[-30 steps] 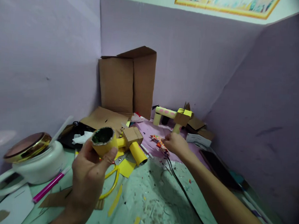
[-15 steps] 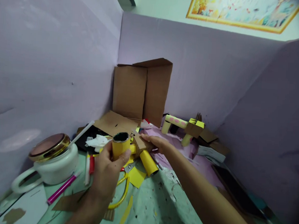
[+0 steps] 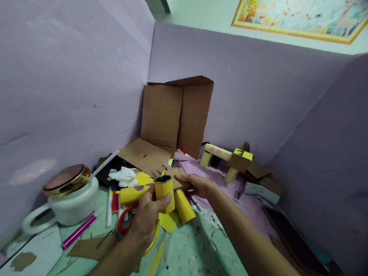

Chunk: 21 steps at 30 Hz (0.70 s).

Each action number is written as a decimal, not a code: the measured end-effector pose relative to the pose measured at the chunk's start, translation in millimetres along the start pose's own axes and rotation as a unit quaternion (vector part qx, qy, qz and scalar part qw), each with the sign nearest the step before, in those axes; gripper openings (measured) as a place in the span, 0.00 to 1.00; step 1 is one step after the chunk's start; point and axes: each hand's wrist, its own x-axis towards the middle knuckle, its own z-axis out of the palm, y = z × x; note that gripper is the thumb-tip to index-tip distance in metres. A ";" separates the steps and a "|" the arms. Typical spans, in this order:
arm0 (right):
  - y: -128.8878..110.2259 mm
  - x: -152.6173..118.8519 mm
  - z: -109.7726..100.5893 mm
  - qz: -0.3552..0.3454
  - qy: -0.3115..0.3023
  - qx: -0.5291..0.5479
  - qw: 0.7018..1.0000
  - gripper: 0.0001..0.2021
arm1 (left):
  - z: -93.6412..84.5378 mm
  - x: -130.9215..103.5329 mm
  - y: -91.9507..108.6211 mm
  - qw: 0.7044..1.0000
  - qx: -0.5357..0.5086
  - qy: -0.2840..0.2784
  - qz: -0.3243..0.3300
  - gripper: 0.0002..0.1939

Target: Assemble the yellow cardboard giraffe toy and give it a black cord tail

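Clock centred on the upright yellow tube, 12 = away from wearer.

Nearest: yellow strip flat on worktop at 6. Cardboard scrap at 8, magenta marker just past it. Scissors at 8, red handle loop beside left wrist, rest partly hidden. Yellow paper at 6, closer in.

Left hand: half curled, fingers and thumb wrapped round that tube, dark open end up. Second yellow tube leans at 4, upper end by the cardboard block. Purple-spotted tube lies at 9, right end behind left hand; can't tell if it's joined to anything. White pot further out at 9.

Right hand at 2: partly curled, fingertips on block's right side; can't tell if it's pinching.

Farther: tissue at 10, flat cardboard at 11, pale pink-spotted tube model at 2. Folded cardboard stands at 12, by the wall.
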 end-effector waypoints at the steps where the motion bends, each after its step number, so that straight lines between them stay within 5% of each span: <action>1: -0.2 -3.8 -0.1 0.005 -0.003 0.018 1.000 0.15 | 0.7 -1.4 -0.2 1.000 -0.004 -0.002 0.000 0.24; 10: 6.2 -57.0 -12.5 -0.122 0.011 0.176 0.977 0.18 | 6.1 -26.1 2.5 0.990 0.112 -0.081 0.036 0.23; 15: 18.8 -115.6 -46.8 -0.250 0.121 0.224 0.934 0.23 | 10.4 -33.9 -4.0 0.954 0.250 -0.150 0.066 0.21; 21: 65.4 -191.7 -65.0 -0.316 0.282 0.206 0.882 0.29 | 14.1 -33.8 -32.5 0.949 0.286 -0.134 0.021 0.21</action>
